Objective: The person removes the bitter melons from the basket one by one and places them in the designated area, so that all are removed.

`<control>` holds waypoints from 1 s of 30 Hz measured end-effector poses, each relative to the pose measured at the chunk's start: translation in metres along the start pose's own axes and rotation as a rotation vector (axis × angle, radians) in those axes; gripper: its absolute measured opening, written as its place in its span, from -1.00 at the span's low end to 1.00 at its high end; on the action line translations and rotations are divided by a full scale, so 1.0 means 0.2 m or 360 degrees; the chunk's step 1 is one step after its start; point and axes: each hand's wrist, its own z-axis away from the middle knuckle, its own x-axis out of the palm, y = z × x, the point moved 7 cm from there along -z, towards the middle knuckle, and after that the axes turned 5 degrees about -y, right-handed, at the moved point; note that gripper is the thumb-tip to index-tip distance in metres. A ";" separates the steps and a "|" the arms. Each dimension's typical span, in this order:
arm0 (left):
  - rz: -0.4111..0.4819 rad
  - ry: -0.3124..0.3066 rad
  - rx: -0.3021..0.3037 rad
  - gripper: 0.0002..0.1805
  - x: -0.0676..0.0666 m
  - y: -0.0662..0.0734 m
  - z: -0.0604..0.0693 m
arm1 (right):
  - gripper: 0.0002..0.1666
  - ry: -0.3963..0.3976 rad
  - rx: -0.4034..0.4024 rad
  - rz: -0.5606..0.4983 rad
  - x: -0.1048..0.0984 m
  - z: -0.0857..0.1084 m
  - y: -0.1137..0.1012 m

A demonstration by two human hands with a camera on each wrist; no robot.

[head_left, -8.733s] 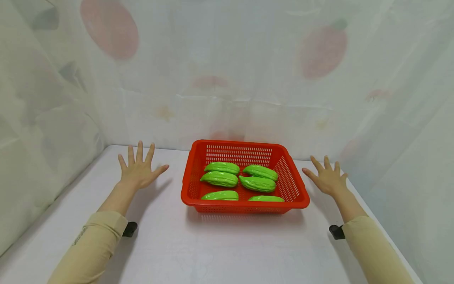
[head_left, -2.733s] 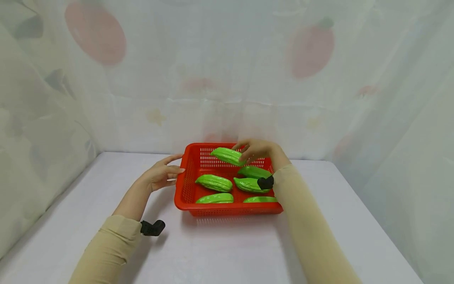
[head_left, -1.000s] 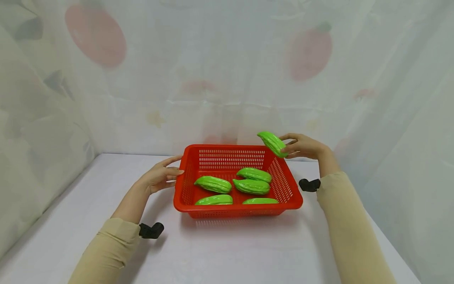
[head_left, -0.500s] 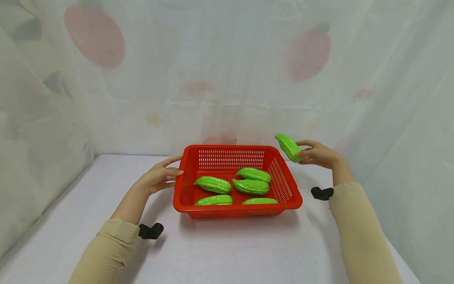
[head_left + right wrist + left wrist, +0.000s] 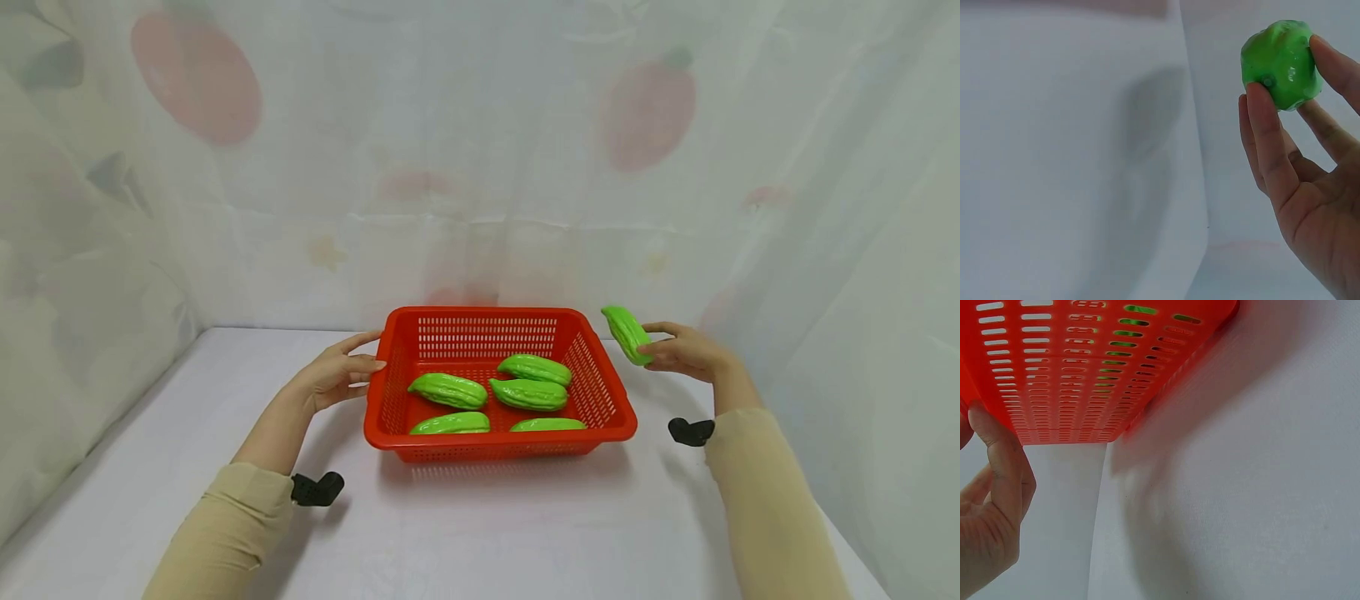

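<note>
My right hand [image 5: 686, 352] pinches a bright green, ridged bitter melon [image 5: 627, 335] between thumb and fingers, raised above the table to the right of the basket. Its blunt end faces the camera in the right wrist view, where the melon [image 5: 1282, 65] touches only the fingertips. A red perforated plastic basket [image 5: 498, 442] stands mid-table with several more bitter melons inside, among them one melon [image 5: 448, 391] at the left. My left hand [image 5: 333, 373] grips the basket's left rim, thumb over the edge. In the left wrist view, fingers [image 5: 1007, 472] reach up to the basket wall [image 5: 1054, 369].
A white-covered table [image 5: 480, 533] extends around the basket. Behind it hangs a pale curtain [image 5: 465, 150] printed with faded fruit, and more curtain closes off both sides. Black wrist mounts [image 5: 317, 489] sit at both sleeves.
The right hand has lifted a bitter melon from the basket's back left, carried it over the right rim, and lowered it a little. The left hand came to the basket's rim and stays there.
</note>
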 end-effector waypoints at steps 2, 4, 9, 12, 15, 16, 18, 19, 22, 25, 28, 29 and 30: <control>-0.0002 -0.0001 0.0001 -0.14 0.00 0.00 0.00 | -0.09 0.0002 0.0017 -0.0015 0.01 0.00 0.03; -0.0001 -0.0004 0.0002 -0.14 0.00 0.00 0.00 | -0.07 0.0005 0.0032 -0.0022 0.01 0.00 0.07; 0.0011 -0.0010 0.0003 -0.14 0.00 0.00 0.00 | -0.05 0.0022 0.0055 -0.0048 0.02 -0.01 0.15; 0.0014 -0.0010 0.0002 -0.14 0.00 0.00 0.00 | -0.05 0.0019 0.0058 -0.0066 0.02 -0.01 0.18; 0.0013 -0.0010 0.0001 -0.13 0.00 0.00 0.00 | -0.07 0.0011 0.0072 -0.0107 0.03 -0.01 0.20; 0.0012 -0.0009 0.0002 -0.13 0.00 0.00 0.00 | -0.07 0.0006 0.0076 -0.0118 0.04 -0.01 0.21; 0.0013 -0.0009 0.0001 -0.13 0.00 0.00 0.00 | -0.08 0.0002 0.0087 -0.0138 0.05 -0.01 0.22; 0.0014 -0.0008 0.0000 -0.14 0.00 0.00 0.00 | -0.08 0.0002 0.0094 -0.0134 0.05 -0.01 0.22; 0.0017 -0.0008 0.0001 -0.14 0.00 0.00 0.00 | -0.07 0.0008 0.0114 -0.0123 0.06 0.00 0.24; 0.0018 -0.0009 0.0002 -0.14 0.00 0.00 0.00 | -0.06 0.0017 0.0142 -0.0112 0.06 -0.01 0.27; 0.0019 -0.0009 0.0005 -0.14 0.00 0.00 0.00 | -0.05 0.0028 0.0163 -0.0095 0.05 -0.01 0.30; 0.0019 -0.0008 0.0006 -0.15 0.00 0.00 0.00 | -0.04 0.0030 0.0168 -0.0085 0.05 -0.01 0.31; 0.0019 -0.0008 0.0006 -0.14 0.00 0.00 0.00 | -0.04 0.0031 0.0172 -0.0082 0.05 -0.01 0.31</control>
